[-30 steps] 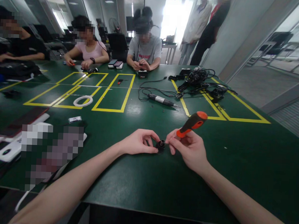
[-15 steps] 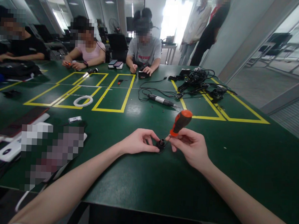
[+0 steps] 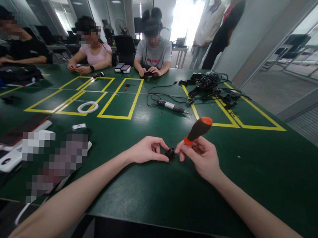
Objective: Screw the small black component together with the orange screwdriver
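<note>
A small round black part [image 3: 170, 154] rests on the green table [image 3: 252, 165] between my hands. My left hand [image 3: 146, 150] pinches it from the left with thumb and fingers. My right hand [image 3: 199, 156] grips a screwdriver with a black and orange handle [image 3: 199, 129]. The handle tilts up to the right and the tip points down at the part. The tip itself is hidden by my fingers.
An electric screwdriver [image 3: 171, 106] and a tangle of black cables [image 3: 213, 85] lie farther back. Yellow tape boxes [image 3: 120, 98] and a white ring [image 3: 88, 107] mark the middle. White and blurred items [image 3: 28, 148] lie at the left. Three seated people [image 3: 154, 52] work at the far side.
The screwdriver handle swung upright toward the left, then tilted back to the right. My left hand kept hold of the black part in the same place.
</note>
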The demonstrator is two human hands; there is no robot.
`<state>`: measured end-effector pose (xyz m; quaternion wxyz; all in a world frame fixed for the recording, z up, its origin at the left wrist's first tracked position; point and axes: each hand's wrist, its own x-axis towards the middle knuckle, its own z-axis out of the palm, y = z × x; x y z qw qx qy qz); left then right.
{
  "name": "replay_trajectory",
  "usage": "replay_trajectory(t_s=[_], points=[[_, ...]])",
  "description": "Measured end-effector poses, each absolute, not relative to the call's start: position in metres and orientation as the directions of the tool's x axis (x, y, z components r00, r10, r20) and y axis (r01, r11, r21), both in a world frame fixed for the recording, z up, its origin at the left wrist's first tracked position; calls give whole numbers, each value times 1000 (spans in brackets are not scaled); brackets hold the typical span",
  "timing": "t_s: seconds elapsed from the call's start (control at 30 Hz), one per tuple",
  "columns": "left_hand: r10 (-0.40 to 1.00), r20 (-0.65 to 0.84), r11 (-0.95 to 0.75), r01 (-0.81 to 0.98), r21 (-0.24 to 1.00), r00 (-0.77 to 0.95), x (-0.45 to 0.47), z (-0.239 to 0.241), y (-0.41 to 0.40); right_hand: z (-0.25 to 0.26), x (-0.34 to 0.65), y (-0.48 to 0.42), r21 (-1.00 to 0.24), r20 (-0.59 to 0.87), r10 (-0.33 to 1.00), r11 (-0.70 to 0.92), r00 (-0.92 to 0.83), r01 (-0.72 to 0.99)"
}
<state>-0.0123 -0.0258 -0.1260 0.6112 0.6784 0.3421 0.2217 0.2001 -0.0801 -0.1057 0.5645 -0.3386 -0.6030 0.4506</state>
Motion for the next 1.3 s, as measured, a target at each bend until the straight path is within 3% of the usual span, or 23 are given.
replay_trajectory(t_s=[0.47,0.77,1.03,1.3], points=[[735,-114,-34,204,978,669,-12,-126,-26,-105,200,-81,-921,389,907,386,-158,-55],[725,-116,-32,202,979,679,-12,-125,-27,-97,202,-79,-899,419,896,433,-150,74],[731,-106,-48,205,978,675,-12,-123,-28,-104,201,-77,-934,356,922,346,-154,-87],[731,-95,-53,196,979,675,-11,-125,-27,-106,198,-80,-922,385,911,374,-150,-95]])
